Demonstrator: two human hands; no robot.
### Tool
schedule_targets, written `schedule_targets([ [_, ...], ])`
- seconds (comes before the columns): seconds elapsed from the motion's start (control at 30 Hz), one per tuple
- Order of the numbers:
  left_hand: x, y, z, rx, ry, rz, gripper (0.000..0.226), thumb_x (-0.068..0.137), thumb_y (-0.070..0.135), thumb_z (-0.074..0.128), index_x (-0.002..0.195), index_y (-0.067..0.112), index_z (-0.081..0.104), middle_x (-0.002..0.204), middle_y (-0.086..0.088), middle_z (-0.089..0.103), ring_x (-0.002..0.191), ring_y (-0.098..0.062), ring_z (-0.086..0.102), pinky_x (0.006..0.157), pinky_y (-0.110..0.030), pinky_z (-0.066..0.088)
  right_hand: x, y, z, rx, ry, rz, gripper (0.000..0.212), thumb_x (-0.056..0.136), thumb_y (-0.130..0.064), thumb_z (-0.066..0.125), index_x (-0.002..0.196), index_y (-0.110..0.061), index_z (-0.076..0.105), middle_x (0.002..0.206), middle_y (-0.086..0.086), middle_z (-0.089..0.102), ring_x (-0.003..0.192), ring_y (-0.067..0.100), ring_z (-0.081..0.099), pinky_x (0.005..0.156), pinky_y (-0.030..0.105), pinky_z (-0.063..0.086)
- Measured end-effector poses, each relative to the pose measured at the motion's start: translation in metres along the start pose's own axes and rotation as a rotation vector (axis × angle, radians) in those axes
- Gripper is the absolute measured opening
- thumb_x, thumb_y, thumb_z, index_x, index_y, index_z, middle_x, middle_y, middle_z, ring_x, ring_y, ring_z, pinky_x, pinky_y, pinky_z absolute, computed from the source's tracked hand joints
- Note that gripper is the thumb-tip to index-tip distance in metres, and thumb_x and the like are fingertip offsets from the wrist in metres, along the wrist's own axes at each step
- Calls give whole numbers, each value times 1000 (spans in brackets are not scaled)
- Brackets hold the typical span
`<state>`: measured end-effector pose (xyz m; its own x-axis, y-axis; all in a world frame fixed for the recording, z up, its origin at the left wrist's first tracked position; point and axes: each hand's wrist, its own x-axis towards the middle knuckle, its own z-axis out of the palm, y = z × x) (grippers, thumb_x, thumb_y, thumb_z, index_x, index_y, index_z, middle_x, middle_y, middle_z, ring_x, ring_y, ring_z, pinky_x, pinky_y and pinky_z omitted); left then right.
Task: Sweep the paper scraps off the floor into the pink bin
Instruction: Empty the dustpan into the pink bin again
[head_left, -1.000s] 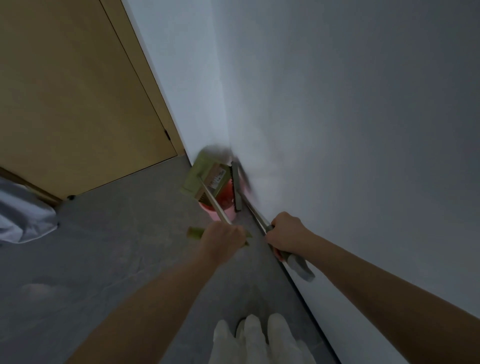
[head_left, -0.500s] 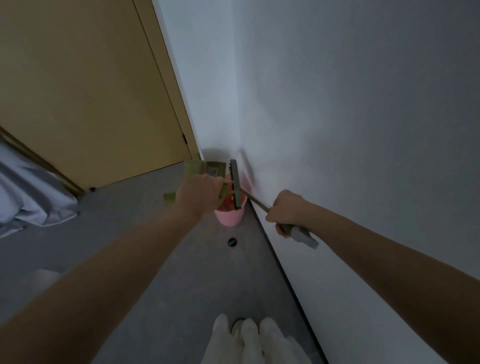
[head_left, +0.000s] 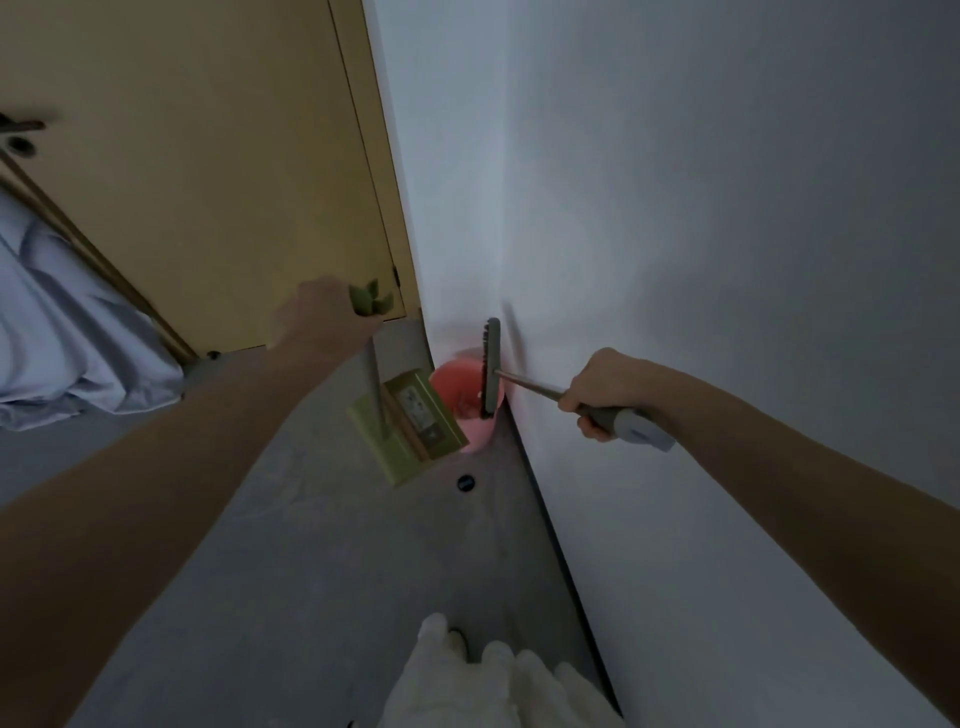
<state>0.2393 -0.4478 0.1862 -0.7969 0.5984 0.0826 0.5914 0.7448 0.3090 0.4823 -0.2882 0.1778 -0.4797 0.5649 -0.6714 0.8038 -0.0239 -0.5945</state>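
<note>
The pink bin (head_left: 480, 439) stands on the grey floor in the corner against the white wall. My left hand (head_left: 322, 319) is shut on the top of the green dustpan's handle, and the green dustpan (head_left: 405, 428) hangs tilted with its lip at the bin's left rim. My right hand (head_left: 605, 389) grips the grey handle of the small broom (head_left: 491, 366), whose brush head stands upright over the bin's opening. Dark bits and a pale scrap show inside the bin; I cannot tell what they are.
A wooden door (head_left: 208, 171) with a dark handle fills the upper left. Pale blue cloth (head_left: 67, 332) lies at the left. A small round black thing (head_left: 466, 483) sits on the floor in front of the bin. White slippers (head_left: 483, 675) show at the bottom edge.
My left hand rose higher, lifting the dustpan's handle so the pan hangs steeper beside the bin. The broom head moved over the bin. The view tilted up.
</note>
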Motion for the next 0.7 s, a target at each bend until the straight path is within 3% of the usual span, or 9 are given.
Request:
schedule_targets([
  [0.1, -14, -8, 9, -29, -44, 4, 22, 81, 34, 68, 81, 13, 60, 65, -1, 51, 61, -20, 52, 51, -26, 33, -3, -1, -7, -72, -24, 0, 6, 88, 1, 59, 86, 5, 57, 71, 19, 56, 49, 24, 54, 44, 25, 47],
  [0.2, -24, -9, 22, -32, -98, 1, 23, 82, 35, 67, 79, 13, 61, 64, -2, 54, 59, -18, 54, 50, -25, 35, -7, -6, -15, -209, -88, -19, 12, 85, -3, 61, 88, 8, 60, 70, 21, 59, 62, 29, 54, 64, 34, 47],
  [0.27, -28, -8, 30, -35, -134, 7, 21, 83, 33, 67, 71, 18, 58, 64, -1, 55, 59, -16, 55, 50, -25, 36, -11, -12, -17, -310, -96, -13, 11, 84, -6, 62, 82, 5, 62, 69, 19, 61, 65, 29, 54, 68, 35, 46],
  [0.4, -33, -7, 46, -67, -201, 34, 30, 84, 33, 66, 59, 26, 52, 65, 0, 55, 64, -16, 57, 56, -27, 42, -20, -19, -14, -250, -195, 92, 10, 87, 4, 57, 77, 6, 56, 58, 15, 53, 48, 23, 49, 47, 26, 45],
  [0.57, -35, -13, 77, -110, -300, 35, 30, 86, 41, 64, 65, 22, 54, 67, -3, 58, 61, -16, 59, 64, -36, 55, -16, -24, 7, -284, -269, 146, 15, 86, 7, 57, 72, 5, 54, 45, 12, 53, 39, 21, 47, 41, 22, 46],
  [0.63, -35, -18, 89, -135, -325, 60, 31, 87, 33, 65, 61, 24, 51, 63, -1, 57, 58, -14, 58, 61, -34, 55, -8, -26, 24, -353, -305, 156, 18, 87, 5, 57, 70, 3, 52, 43, 12, 53, 38, 21, 49, 39, 22, 46],
  [0.7, -34, -26, 96, -127, -358, 81, 34, 88, 30, 64, 59, 26, 48, 61, 1, 55, 55, -10, 55, 52, -25, 45, 4, -30, 45, -404, -324, 173, 17, 87, 2, 58, 71, 2, 51, 45, 13, 53, 36, 21, 50, 38, 22, 45],
])
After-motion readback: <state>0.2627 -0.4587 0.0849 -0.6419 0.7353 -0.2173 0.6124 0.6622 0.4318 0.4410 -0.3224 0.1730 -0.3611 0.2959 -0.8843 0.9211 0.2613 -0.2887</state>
